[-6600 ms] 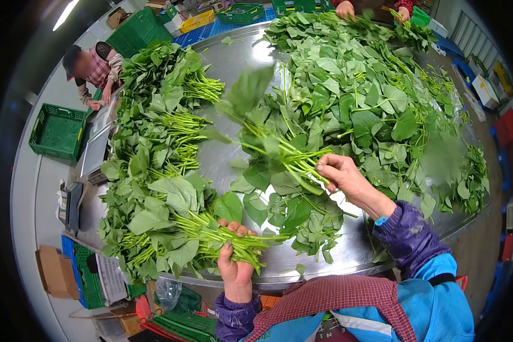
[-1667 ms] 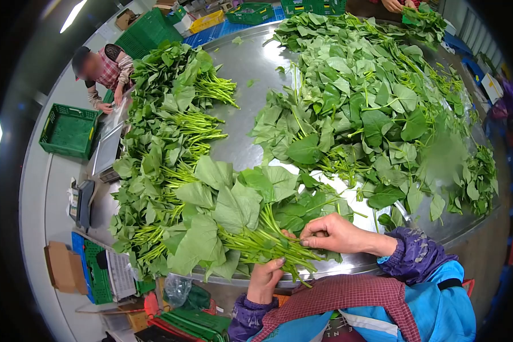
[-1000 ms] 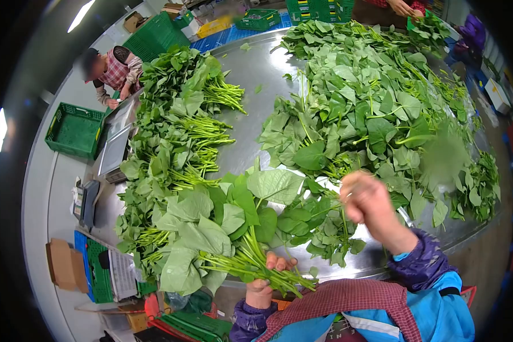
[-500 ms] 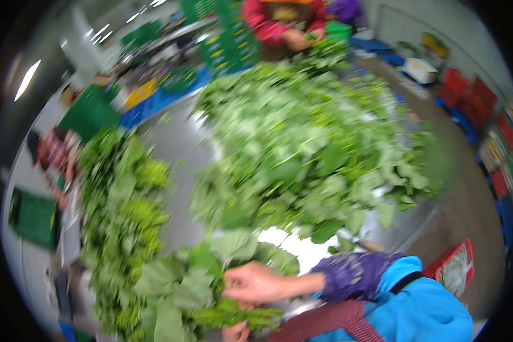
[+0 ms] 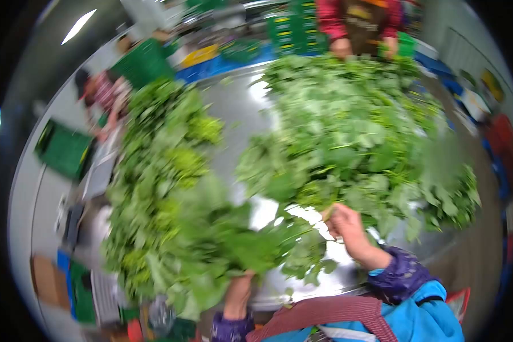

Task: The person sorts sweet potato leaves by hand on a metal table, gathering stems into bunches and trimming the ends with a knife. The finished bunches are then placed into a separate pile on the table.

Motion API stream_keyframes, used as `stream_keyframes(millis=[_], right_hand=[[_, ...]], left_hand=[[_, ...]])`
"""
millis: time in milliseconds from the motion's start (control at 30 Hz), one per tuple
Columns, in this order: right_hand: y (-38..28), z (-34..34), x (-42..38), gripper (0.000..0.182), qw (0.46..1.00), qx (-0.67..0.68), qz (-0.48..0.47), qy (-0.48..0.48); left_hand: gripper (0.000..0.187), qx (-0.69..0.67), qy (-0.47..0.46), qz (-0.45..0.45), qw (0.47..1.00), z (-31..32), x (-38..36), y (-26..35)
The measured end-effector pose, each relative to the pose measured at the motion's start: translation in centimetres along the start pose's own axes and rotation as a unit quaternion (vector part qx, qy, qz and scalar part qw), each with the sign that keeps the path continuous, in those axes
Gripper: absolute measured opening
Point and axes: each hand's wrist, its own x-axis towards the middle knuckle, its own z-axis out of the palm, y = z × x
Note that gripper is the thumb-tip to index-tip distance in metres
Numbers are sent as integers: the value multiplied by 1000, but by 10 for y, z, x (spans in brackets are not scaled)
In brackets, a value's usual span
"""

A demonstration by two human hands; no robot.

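My left hand is at the lower middle, wrapped round a bunch of broad-leaved greens; the leaves hide most of its fingers. To its right, my right hand pinches a thin leafy stem above the shiny tabletop. Just beyond this hand spreads a large heap of loose leafy greens. A long row of bunched greens, with pale cut stems among the leaves, runs along the table's left side. The bunch in my left hand overlaps the near end of that row.
A bare strip of metal table separates heap and row. Across the table stands a co-worker in a brown apron, hands at the heap. Another person works at far left near green crates. Stacked green crates stand behind.
My right hand has moved right and away from the bunch towards the heap. My left hand and the bunch sit higher in view. The view has swung left; the far co-worker's hands have parted.
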Motion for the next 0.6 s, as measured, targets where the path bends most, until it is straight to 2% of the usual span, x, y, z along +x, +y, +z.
stream_keyframes(millis=[33, 67, 100, 167, 200, 233, 300, 400, 467, 600], right_hand=[[1, -1, -2, 22, 999, -10, 23, -42], [5, 0, -6, 21, 994, -45, 36, -89], [8, 1, -11, 19, 986, -91, 73, -118], [23, 3, -15, 17, 982, -97, 75, -146], [28, 3, -13, 17, 980, -98, 72, -157], [31, 3, -13, 18, 981, -98, 75, -152], [35, 4, -12, 18, 981, -99, 79, -148], [36, 7, -10, 20, 976, -132, 71, -159], [37, 8, -11, 12, 972, -143, 88, -162], [41, 5, -13, 12, 968, -153, 112, -165]], left_hand=[[52, 186, -64, 110, 974, -30, 6, -20], [56, 567, 9, 198, 799, -66, 9, -70], [54, 537, 17, 192, 821, -71, 0, -66], [51, 317, 21, 121, 940, -65, -7, -45], [49, 199, 28, 84, 976, -63, -12, -37], [47, 131, 35, 65, 989, -63, -17, -31], [44, 56, 47, 58, 996, -67, -24, -23], [40, 19, 62, 70, 995, -73, -26, -14], [37, 8, 76, 90, 993, -80, -21, -6], [33, -12, 94, 157, 983, -99, 3, 23]])
